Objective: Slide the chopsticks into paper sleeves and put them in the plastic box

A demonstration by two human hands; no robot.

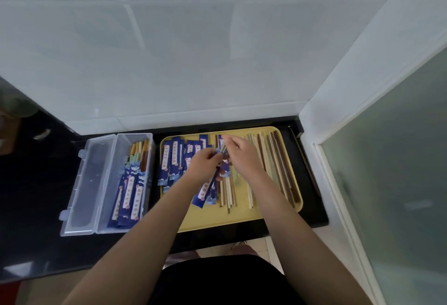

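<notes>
Chopsticks (pixel 223 148) going into sleeve (pixel 205 189) over tray (pixel 210 220): left hand (pixel 205 163) gripping sleeve top, right hand (pixel 242 157) pinching sticks. Box (pixel 135 183) sitting open w/ wrapped pairs, left of tray on counter (pixel 36 195)

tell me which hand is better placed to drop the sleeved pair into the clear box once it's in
Probably left: the left hand already grips the blue paper sleeve, and the clear plastic box lies on its side of the yellow tray.

A kitchen nook: glossy white wall tiles (pixel 193 50) behind a black stone desk (pixel 36 195), frosted glass door (pixel 399 171) alongside.
</notes>
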